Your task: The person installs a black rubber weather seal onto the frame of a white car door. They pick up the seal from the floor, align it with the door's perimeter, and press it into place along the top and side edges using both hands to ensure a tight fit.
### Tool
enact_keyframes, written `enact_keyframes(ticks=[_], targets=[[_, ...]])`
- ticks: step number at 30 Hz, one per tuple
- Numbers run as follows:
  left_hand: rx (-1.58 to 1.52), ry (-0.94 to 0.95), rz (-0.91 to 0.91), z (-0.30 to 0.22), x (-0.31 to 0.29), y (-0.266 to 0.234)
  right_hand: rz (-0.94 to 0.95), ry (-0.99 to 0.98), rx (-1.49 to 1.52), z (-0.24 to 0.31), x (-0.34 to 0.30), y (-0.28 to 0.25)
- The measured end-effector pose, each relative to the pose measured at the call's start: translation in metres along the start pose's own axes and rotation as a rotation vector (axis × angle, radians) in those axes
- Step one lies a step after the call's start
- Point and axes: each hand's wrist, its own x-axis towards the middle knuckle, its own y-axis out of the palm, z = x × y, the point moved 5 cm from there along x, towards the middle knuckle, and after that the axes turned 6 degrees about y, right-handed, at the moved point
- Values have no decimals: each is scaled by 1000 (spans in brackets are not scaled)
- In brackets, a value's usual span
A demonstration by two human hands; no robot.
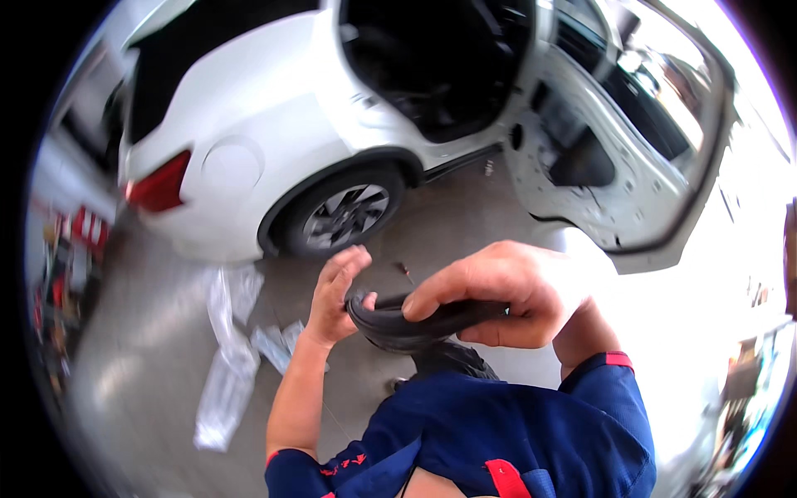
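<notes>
A black rubber strip, curved into a loop, is held in front of my chest. My right hand is closed on it, fingers over the top and thumb beneath. At the loop's left end is my left hand. Its fingers stretch upward, and its thumb reaches into the loop, apparently touching the strip. Part of the strip is hidden behind my right fingers. Beyond my hands stands a white car, with its rear wheel closest to my left hand.
The car's rear door hangs wide to the right, its inner metal bare. Clear plastic wrapping lies on the grey floor at left. A small screwdriver-like tool lies on the floor past my hands. Shelving with goods lines the far left.
</notes>
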Motion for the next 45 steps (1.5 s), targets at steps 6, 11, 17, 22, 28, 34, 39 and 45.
enact_keyframes(ticks=[6, 11, 17, 22, 28, 34, 39, 45], targets=[[-323, -304, 491, 58, 70, 85, -795, -200, 154, 9, -115, -83], [-209, -342, 847, 108, 77, 155, -1392, -48, 124, 0, -181, -102], [-154, -383, 603, 199, 118, 215, -1495, -10, 8, -3, -234, -133], [-637, -419, 240, 258, 193, 249, -1604, -28, -196, 5, -271, -140], [-1029, -592, 289, 276, 290, 325, -1471, -193, -311, 26, -236, -133], [-1333, -654, 271, 251, 419, 359, -1996, 514, -477, 14, -209, -133], [-1402, -451, 253, 218, 551, 347, -1937, 1202, -124, -46, -222, -136], [-1341, -137, 296, 166, 657, 317, -1655, 1392, 69, -162, -259, -180]])
